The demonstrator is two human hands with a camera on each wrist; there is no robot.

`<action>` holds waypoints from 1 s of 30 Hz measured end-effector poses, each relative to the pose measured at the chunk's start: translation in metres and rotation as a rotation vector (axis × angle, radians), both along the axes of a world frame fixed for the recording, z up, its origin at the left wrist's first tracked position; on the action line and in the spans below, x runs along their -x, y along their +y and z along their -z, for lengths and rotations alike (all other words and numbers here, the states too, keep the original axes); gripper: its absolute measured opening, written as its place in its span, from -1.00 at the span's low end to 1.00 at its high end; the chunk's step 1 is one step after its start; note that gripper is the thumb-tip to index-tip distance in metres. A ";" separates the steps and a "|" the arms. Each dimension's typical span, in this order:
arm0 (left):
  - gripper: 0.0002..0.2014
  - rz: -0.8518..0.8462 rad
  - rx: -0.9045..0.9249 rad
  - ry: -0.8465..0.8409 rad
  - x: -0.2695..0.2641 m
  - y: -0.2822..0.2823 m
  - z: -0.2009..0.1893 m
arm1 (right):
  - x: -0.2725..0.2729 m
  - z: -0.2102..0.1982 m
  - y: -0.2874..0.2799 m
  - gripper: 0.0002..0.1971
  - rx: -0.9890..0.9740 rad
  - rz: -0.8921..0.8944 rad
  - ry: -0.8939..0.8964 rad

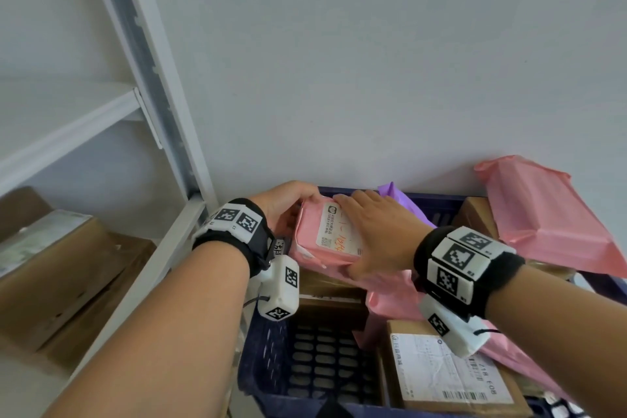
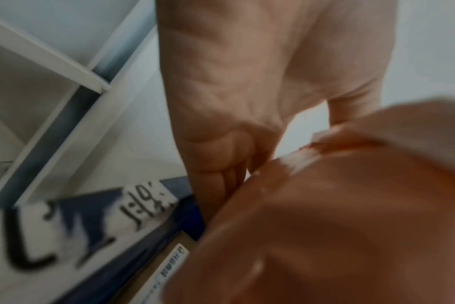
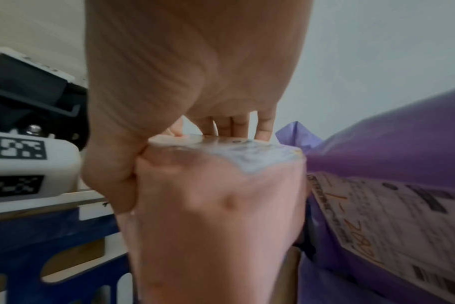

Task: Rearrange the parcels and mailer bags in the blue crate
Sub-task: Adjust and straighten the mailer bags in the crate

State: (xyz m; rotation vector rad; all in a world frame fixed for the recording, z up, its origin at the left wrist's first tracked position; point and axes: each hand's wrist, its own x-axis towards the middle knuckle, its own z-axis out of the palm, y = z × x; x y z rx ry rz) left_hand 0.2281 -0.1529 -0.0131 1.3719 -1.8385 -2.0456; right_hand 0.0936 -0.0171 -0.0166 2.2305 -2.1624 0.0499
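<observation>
A small pink mailer parcel with a white label sits at the far left corner of the blue crate. My left hand grips its far left end, fingers curled behind it. My right hand lies over its top, thumb hooked on the near edge and fingers reaching past the far edge. In the right wrist view the pink parcel fills the middle under my right hand. The left wrist view, blurred, has my left hand against the pink parcel.
A purple mailer bag stands behind my right hand. A large pink mailer bag leans at the crate's right. Cardboard boxes lie in the crate. A white shelf frame with cardboard boxes stands left. A wall is close behind.
</observation>
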 end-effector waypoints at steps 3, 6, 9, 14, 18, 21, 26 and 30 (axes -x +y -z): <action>-0.72 -0.110 0.215 -0.061 -0.004 -0.013 -0.005 | -0.015 0.004 0.007 0.01 -0.029 0.016 -0.117; -0.75 -0.134 0.322 -0.177 -0.014 -0.026 -0.001 | -0.029 0.019 0.014 -0.07 -0.089 0.058 -0.287; -0.89 -0.030 0.281 -0.304 -0.022 -0.023 0.006 | -0.036 0.035 0.019 0.14 -0.218 0.016 -0.218; -0.75 0.066 0.358 -0.363 -0.021 -0.016 0.009 | -0.054 0.050 0.018 0.03 -0.334 -0.195 0.175; -0.60 0.088 0.486 -0.487 -0.017 -0.018 0.013 | -0.071 0.067 0.005 0.00 -0.442 -0.180 0.241; -0.71 0.148 0.481 -0.530 -0.012 -0.024 0.017 | -0.072 0.079 -0.006 0.08 -0.537 -0.134 0.233; -0.85 0.214 0.554 -0.642 -0.008 -0.028 0.016 | -0.075 0.095 -0.020 0.04 -0.645 -0.083 0.253; -0.82 0.205 0.422 -0.601 -0.008 -0.034 0.020 | -0.077 0.111 -0.029 -0.16 -0.663 -0.054 0.193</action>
